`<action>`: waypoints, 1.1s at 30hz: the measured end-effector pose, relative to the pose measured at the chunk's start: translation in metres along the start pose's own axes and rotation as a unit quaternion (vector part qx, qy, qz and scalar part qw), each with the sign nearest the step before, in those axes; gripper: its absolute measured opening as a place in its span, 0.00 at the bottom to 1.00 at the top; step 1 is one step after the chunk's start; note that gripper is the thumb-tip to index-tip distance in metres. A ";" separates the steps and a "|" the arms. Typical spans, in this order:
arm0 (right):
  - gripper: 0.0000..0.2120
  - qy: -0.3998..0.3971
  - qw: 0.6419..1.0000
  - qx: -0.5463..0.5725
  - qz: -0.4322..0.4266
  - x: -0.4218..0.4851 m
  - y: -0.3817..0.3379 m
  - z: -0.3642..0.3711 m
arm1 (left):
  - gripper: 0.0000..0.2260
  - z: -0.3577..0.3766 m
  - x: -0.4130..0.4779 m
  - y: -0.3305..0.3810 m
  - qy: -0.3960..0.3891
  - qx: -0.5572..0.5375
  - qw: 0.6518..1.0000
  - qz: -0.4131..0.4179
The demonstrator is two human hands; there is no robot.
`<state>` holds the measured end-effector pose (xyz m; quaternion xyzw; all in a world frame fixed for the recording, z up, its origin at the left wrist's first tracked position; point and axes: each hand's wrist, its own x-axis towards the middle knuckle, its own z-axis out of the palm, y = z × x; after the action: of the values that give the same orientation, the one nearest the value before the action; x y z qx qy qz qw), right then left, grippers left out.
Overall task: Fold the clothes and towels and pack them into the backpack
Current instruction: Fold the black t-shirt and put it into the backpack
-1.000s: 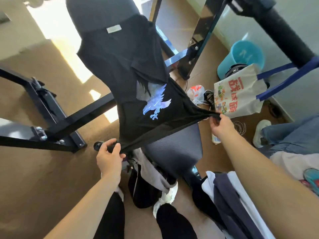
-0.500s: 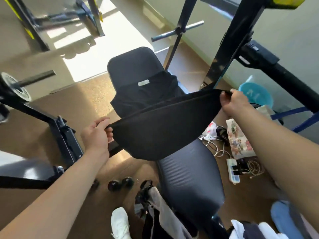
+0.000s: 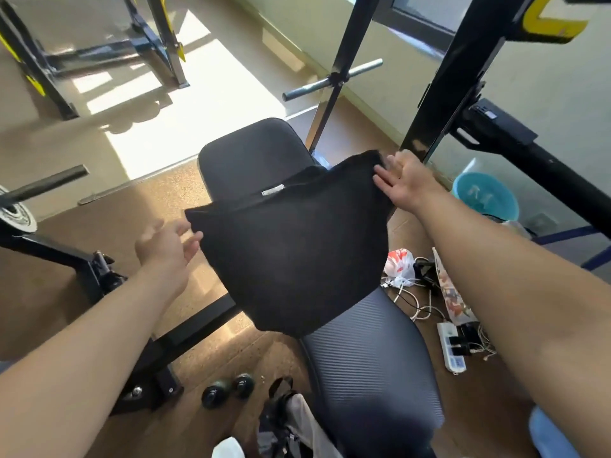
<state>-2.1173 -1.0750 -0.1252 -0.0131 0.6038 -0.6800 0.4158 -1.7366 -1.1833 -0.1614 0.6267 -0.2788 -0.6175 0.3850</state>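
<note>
- The black garment (image 3: 291, 246) lies doubled over on the padded tabletop (image 3: 370, 358). It spreads across the join between the upper pad and the ribbed lower pad.
- Its top layer is plain black. A small white label (image 3: 272, 190) shows on the layer beneath, near the far edge.
- The garment's near-left part hangs past the tabletop's left side, over the floor (image 3: 82, 292).
- The left hand (image 3: 165, 246) is at the garment's left corner, with the fingers straight and spread and nothing gripped. It is blurred, so the fingertips may be brushing the cloth or just clear of it.
- The right hand (image 3: 401, 183) is at the far right corner, palm showing and fingers fanned wide, and it pinches nothing. Its fingertips sit at the cloth's edge.
- Both forearms reach in from the bottom corners, one on each side of the tabletop.
- On the floor by the tabletop's near-left side lies a small black dumbbell (image 3: 228, 390). Next to it is a dark bag (image 3: 281, 414) with a strap loop and a pale cloth on it.
- To the right of the tabletop, the floor holds a white power strip (image 3: 451, 352), tangled cables and a crumpled plastic bag (image 3: 398, 262).
- A blue bucket (image 3: 484, 195) stands further right by the wall, behind a black rack upright (image 3: 439, 94).
- At the left edge a weight plate (image 3: 15, 216) sits on a bar, above a black frame.
</note>
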 end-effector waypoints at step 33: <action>0.08 0.256 0.956 -0.083 0.119 -0.032 0.228 -0.103 | 0.08 0.004 -0.059 -0.244 -0.064 -0.141 0.913 -0.378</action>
<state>-2.0245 -0.9559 -0.3267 0.1989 0.7416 -0.5533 0.3229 -1.7764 -1.0010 -0.3298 0.5839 0.0445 -0.7883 0.1888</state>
